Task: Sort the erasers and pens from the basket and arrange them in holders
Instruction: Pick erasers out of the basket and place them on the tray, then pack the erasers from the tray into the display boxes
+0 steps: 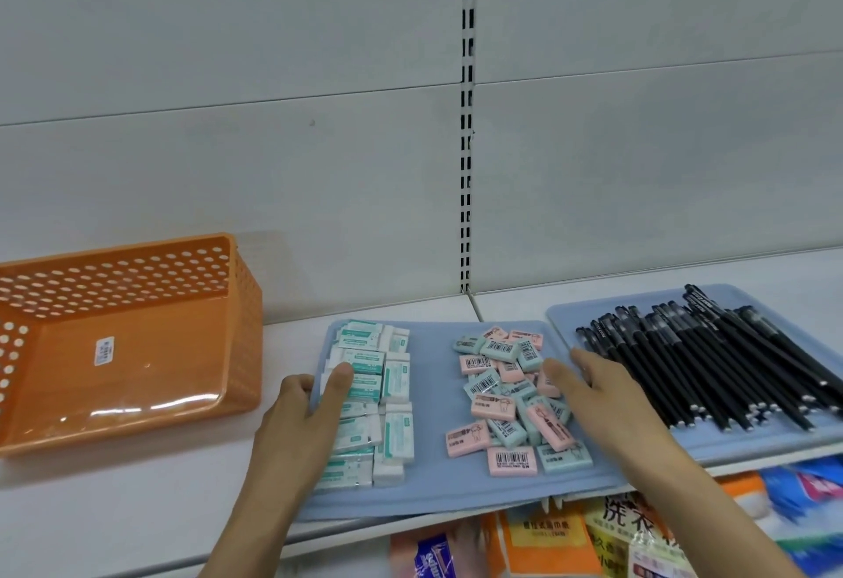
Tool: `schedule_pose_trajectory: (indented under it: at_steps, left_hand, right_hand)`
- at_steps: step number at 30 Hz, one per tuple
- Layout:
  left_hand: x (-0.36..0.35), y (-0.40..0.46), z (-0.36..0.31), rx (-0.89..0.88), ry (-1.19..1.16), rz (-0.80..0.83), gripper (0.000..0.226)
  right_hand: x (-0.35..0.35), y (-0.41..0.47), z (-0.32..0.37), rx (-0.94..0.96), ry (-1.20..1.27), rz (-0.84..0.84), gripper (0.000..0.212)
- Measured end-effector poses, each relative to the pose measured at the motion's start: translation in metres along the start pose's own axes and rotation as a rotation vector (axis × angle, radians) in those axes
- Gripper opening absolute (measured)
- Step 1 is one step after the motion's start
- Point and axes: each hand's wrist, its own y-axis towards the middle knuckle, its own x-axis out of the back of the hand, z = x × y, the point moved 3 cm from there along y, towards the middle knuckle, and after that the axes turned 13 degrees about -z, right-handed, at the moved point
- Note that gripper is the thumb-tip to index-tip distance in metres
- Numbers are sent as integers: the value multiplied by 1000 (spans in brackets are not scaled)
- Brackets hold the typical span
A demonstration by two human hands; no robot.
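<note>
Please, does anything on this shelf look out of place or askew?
Yes. The orange basket lies tipped on its side. The near edge of the left blue tray overhangs the shelf. Pink and mint erasers lie in a loose jumble.

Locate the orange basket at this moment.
In the head view the orange basket lies tipped on its side at the far left of the white shelf, left of the blue tray of erasers that both hands hold.

Left grip (314,399) thumb curled; right grip (593,383) fingers extended forward.
</note>
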Motion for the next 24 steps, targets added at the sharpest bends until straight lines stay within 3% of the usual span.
schedule_pose_trajectory:
  at_steps: [3,8,10,14,19,24]
  left_hand:
    - [3,-2,2,3,-52,41,67]
    - [8,-11,0,-74,-110,112,89]
    - [10,-15,0,-96,-132,135,83]
    - [13,-22,1,-150,-160,162,44]
    - [18,-35,4,-173,-159,196,44]
    - [22,-61,2,-186,-175,223,60]
  right_hand:
    - [3,-3,0,-4,4,-2,73]
    - [8,-22,4,32,45,10,96]
    - [10,-29,4,33,71,-8,92]
    - [16,-44,-1,38,93,-47,84]
    - [26,-69,-19,-15,150,-110,86]
    - [43,-98,-39,-17,160,-173,78]
